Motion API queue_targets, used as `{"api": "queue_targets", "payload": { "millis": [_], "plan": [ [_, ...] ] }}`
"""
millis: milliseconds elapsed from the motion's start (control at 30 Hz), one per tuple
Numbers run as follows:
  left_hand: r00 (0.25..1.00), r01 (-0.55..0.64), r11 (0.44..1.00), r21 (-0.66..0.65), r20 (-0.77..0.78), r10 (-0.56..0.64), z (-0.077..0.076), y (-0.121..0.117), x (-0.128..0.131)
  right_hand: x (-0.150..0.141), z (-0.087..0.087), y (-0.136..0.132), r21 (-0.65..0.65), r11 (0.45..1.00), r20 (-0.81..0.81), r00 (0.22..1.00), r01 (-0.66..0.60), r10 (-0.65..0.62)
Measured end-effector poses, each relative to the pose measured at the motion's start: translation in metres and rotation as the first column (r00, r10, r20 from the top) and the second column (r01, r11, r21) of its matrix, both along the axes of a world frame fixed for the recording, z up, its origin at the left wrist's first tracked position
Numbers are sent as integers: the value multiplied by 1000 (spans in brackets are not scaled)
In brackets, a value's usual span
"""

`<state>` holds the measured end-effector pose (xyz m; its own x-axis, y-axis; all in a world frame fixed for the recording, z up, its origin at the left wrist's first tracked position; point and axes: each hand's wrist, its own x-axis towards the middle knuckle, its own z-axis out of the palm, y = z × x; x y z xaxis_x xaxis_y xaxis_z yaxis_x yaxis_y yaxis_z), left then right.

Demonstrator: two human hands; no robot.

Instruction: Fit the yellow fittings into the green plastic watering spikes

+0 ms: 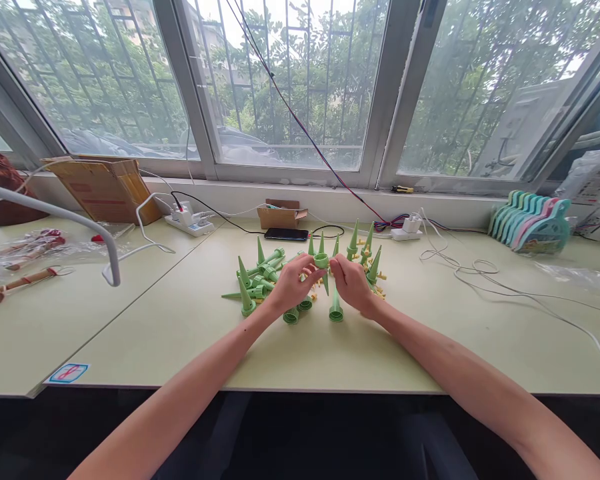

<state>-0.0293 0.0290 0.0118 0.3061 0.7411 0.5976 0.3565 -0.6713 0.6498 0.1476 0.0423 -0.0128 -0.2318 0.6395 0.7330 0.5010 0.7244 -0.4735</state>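
Observation:
My left hand [294, 283] grips a green plastic watering spike [321, 260] between thumb and fingers, its round open end facing up and its point down. Close beside it, my right hand [353, 287] is closed in a pinch at the spike's side; what its fingers hold is hidden. Several more green spikes lie or stand in a pile [245, 303] to the left of my hands. Others stand point up [354, 241] on the right, among small yellow plastic pieces [380, 291]. Just below my hands, one green spike [336, 313] shows its open end toward me.
Behind the spikes lie a black phone [286, 234] and a small cardboard box [280, 215]. Power strips [190, 223] and loose white cables [485, 270] run along the back and right. Pastel hangers [530, 223] stand at right, with a metal tube [80, 217] at left.

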Motion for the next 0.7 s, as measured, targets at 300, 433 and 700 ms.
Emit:
{"api": "queue_targets", "payload": {
  "millis": [300,433,700],
  "plan": [
    [999,-46,999,5,-16,46,0,-1,-1,0,1,1,18,1000,0,1000,-7,7],
    [995,-81,996,42,-51,83,2,-2,0,0,1,1,25,1000,1,1000,0,0],
    [988,-142,988,55,-46,144,3,-3,1,-2,0,1,76,995,5,998,64,-64]
  ]
}}
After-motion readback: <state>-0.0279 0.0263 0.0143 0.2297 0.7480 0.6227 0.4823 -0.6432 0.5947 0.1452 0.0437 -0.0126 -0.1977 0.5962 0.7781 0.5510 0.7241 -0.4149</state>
